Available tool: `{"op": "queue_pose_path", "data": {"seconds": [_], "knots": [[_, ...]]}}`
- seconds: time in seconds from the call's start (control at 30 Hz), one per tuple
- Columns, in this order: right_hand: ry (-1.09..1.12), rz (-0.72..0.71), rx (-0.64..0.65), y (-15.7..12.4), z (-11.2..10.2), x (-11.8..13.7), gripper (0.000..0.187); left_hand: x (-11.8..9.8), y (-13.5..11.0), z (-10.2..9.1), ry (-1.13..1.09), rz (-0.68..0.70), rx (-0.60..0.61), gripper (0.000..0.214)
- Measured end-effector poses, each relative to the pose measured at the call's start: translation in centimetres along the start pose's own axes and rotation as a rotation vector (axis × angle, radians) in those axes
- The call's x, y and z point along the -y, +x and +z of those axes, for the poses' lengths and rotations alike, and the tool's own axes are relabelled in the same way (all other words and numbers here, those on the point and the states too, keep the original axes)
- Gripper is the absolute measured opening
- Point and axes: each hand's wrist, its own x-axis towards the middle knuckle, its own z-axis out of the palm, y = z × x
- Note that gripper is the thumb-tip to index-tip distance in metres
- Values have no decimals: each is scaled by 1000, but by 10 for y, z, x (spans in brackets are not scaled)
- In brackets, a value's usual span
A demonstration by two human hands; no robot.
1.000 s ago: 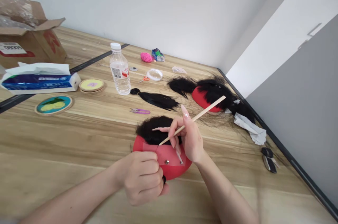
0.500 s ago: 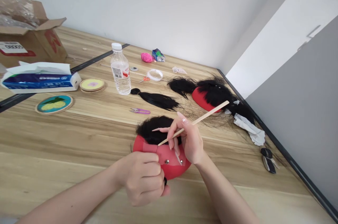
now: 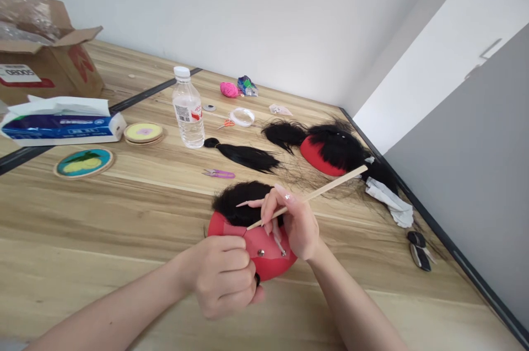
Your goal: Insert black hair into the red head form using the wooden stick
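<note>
In front of me lies a red dome-shaped form (image 3: 273,269) with a paler pink mesh-like strip (image 3: 237,231) over it. Black hair (image 3: 235,202) covers its far side, and two shiny metal studs (image 3: 260,253) sit on the strip. My right hand (image 3: 295,221) pinches a slim pale wooden stick (image 3: 334,184), its tip touching the strip at the hair's edge. Closed in a fist at the form's near left, my left hand (image 3: 227,274) grips a lock of black hair (image 3: 258,279), mostly hidden by the fingers. A thin dark strand runs from this fist towards the stick's tip.
Beyond the form lie purple thread snips (image 3: 221,173), a tied black hair bundle (image 3: 248,155) and a water bottle (image 3: 189,111). Another red form (image 3: 318,158) with hair stands back right. Leftward are embroidery hoops (image 3: 85,163), a tissue pack (image 3: 61,122) and a cardboard box (image 3: 49,73).
The stick's outer end has shifted slightly right and down, lying a bit flatter, while its tip stays at nearly the same spot. My left fist has barely moved.
</note>
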Motion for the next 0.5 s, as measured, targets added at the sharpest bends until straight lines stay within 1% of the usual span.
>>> {"op": "queue_pose_path", "data": {"seconds": [0.1, 0.23, 0.33, 0.5], "knots": [[20, 4, 6, 1, -1, -1, 50, 1, 1, 1, -7, -7, -50, 35], [57, 7, -13, 2, -1, -1, 51, 0, -1, 3, -30, -48, -31, 30], [89, 21, -57, 3, 0, 0, 52, 1, -3, 5, -78, -47, -16, 31], [79, 52, -86, 4, 1, 2, 54, 2, -2, 4, -42, -41, 5, 29]]}}
